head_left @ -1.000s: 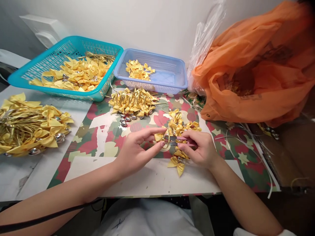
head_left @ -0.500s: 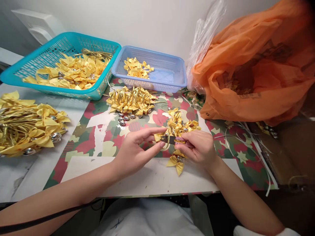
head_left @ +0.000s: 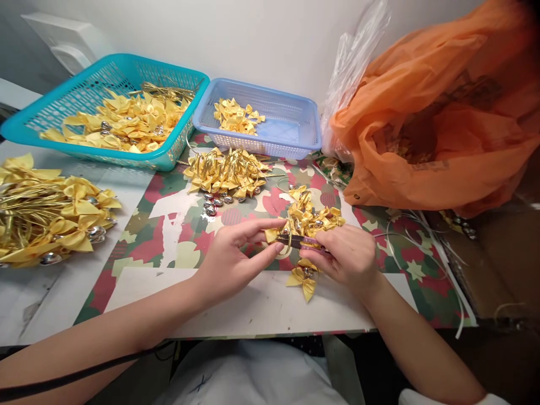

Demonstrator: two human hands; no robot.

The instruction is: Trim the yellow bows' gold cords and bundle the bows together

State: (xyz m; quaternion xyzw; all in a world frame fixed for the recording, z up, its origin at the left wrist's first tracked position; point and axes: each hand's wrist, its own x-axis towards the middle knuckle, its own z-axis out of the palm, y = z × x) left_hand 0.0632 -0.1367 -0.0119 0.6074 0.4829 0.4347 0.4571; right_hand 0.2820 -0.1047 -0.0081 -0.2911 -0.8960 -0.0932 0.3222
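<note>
Between the fingertips of my left hand (head_left: 234, 256) is a yellow ribbon bow (head_left: 273, 234), with its gold cord looping beside the thumb. My right hand (head_left: 346, 256) is closed around small snips (head_left: 310, 246) with pinkish handles. Their dark blades (head_left: 291, 242) point left and reach the gold cord close to my left fingertips. Whether the blades touch the cord cannot be told. Just behind my hands lies a pile of yellow bows with silver bells (head_left: 310, 216). One loose bow (head_left: 304, 281) lies in front of my right fingers.
A teal basket (head_left: 105, 149) and a blue basket (head_left: 291, 101) of bows stand at the back. Bundled bows with gold cords lie at far left (head_left: 46, 216) and back centre (head_left: 228, 174). An orange plastic bag (head_left: 392, 180) bulges at right, near loose white strips (head_left: 392, 247).
My right hand has shifted slightly right, its grip on the snips turned a little. My left hand stays almost still with the bow.
</note>
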